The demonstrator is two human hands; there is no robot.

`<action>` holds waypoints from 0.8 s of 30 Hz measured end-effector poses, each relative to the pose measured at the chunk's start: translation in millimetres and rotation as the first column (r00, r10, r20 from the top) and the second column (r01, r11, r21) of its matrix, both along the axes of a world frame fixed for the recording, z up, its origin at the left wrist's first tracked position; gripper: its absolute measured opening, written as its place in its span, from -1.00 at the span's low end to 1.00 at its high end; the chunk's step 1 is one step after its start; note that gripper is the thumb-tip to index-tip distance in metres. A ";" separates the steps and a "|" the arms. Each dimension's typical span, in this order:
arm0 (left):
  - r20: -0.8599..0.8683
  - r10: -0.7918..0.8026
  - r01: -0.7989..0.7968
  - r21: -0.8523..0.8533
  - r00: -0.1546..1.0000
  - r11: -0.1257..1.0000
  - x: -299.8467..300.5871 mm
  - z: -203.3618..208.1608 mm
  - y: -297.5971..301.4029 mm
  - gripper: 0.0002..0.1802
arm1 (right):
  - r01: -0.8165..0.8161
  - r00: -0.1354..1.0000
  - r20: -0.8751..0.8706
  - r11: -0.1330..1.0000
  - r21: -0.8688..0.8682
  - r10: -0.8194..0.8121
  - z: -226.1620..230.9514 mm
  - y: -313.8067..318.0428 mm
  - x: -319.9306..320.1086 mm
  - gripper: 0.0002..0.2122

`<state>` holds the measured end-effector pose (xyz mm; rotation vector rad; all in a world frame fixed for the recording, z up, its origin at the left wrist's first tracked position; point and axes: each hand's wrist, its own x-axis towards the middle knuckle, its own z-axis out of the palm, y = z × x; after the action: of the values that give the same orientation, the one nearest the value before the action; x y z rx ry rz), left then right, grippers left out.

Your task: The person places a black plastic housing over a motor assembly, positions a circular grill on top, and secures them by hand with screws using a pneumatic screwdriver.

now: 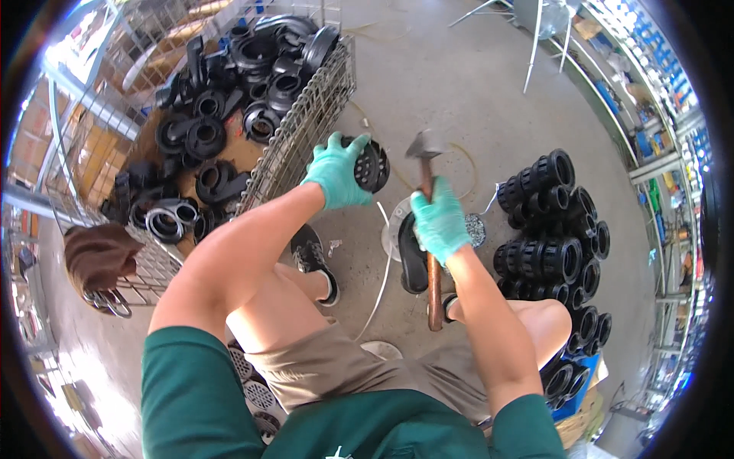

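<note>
In a green glove, my left hand (336, 176) grips a round black disc with holes (372, 167) by its edge, close to the wire cage. My gloved right hand (441, 220) is wrapped round the wooden handle of a hammer (435, 298). The hammer's metal head points away from me, slightly blurred, and is apart from the disc. Below my right hand, a curved black plastic part (414, 268) stands at a round grey base (393, 237) between my feet. My hand partly covers that part. A small round container of metal bits (475, 228) sits beside it.
A wire mesh cage (306, 126) at the left holds several black plastic fittings (205, 136), with a brown cloth (99, 256) on its near corner. Black ringed fittings (539, 260) are stacked at the right above a blue crate (582, 398). Perforated discs (258, 394) lie beside my left thigh.
</note>
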<state>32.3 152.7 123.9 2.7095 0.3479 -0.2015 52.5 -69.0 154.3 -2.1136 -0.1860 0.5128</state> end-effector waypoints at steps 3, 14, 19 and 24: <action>0.082 -0.053 0.048 0.061 0.995 0.997 0.0 8.7 0.0 0.30 | 0.065 0.993 0.064 0.923 0.379 -0.096 44.9 -2.1 -15.9 -0.85; 0.060 0.021 -0.020 -0.026 0.998 0.999 -5.3 -10.1 9.9 0.36 | 0.049 0.992 -0.128 0.968 0.247 -0.018 34.8 0.9 -9.0 -0.82; 0.153 0.007 0.002 -0.059 0.988 0.998 6.5 -7.6 4.4 0.36 | -0.065 0.932 0.356 0.938 0.341 -0.065 -2.2 31.2 8.7 -0.87; 0.277 0.060 -0.042 -0.073 0.959 0.996 21.6 -7.3 17.8 0.37 | -0.044 0.986 -0.157 0.997 0.060 0.053 -42.4 -8.3 15.4 -0.87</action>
<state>53.8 170.5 116.5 2.6115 0.3199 0.1805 67.9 -77.3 111.9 -2.0073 -0.1597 0.6938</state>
